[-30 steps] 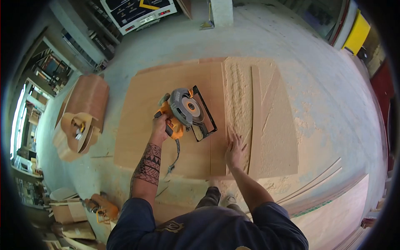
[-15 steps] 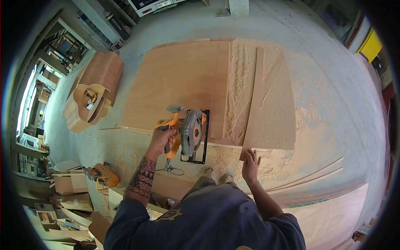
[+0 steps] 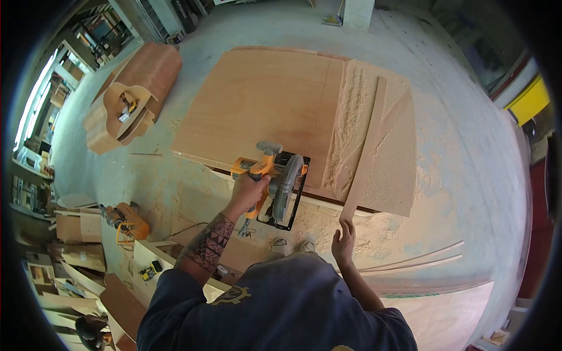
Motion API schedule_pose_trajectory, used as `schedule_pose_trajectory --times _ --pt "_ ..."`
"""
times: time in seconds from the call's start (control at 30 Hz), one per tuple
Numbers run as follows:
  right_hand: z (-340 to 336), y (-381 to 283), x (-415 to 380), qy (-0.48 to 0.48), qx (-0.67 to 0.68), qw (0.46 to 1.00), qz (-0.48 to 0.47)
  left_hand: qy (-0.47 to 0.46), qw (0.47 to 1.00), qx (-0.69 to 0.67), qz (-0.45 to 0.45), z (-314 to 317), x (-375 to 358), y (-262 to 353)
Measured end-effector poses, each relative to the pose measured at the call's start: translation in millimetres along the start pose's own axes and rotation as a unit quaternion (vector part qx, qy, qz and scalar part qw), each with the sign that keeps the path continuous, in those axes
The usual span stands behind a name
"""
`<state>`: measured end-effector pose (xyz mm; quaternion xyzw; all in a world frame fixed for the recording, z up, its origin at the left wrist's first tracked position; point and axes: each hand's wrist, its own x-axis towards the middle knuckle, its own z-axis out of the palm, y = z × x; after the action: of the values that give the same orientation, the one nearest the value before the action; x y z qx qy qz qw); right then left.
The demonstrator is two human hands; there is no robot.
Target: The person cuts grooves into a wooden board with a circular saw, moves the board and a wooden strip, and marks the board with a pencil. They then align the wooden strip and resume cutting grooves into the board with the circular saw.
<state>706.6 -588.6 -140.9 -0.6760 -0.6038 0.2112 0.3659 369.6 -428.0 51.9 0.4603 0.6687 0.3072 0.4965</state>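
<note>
My left hand [image 3: 250,190] is closed round the handle of an orange and black circular saw [image 3: 285,187], held over the near edge of a large plywood sheet [image 3: 263,99]. My right hand [image 3: 343,238] is at the near end of a long narrow wood strip [image 3: 367,143], with its fingers against the strip's end. The strip lies slantwise over a sawdust-covered board [image 3: 389,169] and sticks out past its near edge. Whether the saw's blade touches the plywood cannot be made out.
A curved wooden piece [image 3: 143,76] stands on the floor at the upper left. An orange tool [image 3: 132,221] lies at the lower left, near wood scraps [image 3: 82,254]. Thin strips [image 3: 410,263] and a plywood sheet [image 3: 445,310] are at the lower right. A concrete pillar [image 3: 357,13] rises beyond.
The view has shifted and turned. The saw in my left hand has moved right relative to my body and tilted. My right hand has slid toward the strip's near end.
</note>
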Motion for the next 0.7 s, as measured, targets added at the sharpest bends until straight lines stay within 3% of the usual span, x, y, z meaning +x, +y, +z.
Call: schedule_pose_trajectory --times 0.07,0.13,0.23,0.3,0.33,0.4,0.7 --pt "13.7 -10.3 36.4 -0.005 0.017 1.000 -0.006 0.004 1.000 0.024 0.004 -0.2 0.1 -5.5" --pt "18.0 -39.4 80.9 -0.021 -0.027 0.998 -0.045 0.051 0.993 0.095 0.047 2.0 9.6 -20.3" --pt "36.2 -59.3 141.9 -0.064 -0.094 0.987 -0.111 0.061 0.993 0.094 0.042 3.5 6.0 -12.1" --pt "51.9 -60.0 168.5 -0.175 -0.161 0.967 -0.088 0.063 0.992 0.099 0.052 3.4 6.1 -9.5" --pt "54.5 -59.5 176.2 -0.176 -0.162 0.967 -0.089 0.064 0.990 0.107 0.064 3.7 6.3 -7.6" --pt "59.5 -56.0 184.5 -0.300 -0.224 0.926 -0.046 0.080 0.987 0.110 0.083 6.3 5.0 -4.7" --pt "61.3 -60.6 182.1 -0.305 -0.256 0.917 -0.026 0.079 0.987 0.108 0.083 5.2 19.8 6.0"
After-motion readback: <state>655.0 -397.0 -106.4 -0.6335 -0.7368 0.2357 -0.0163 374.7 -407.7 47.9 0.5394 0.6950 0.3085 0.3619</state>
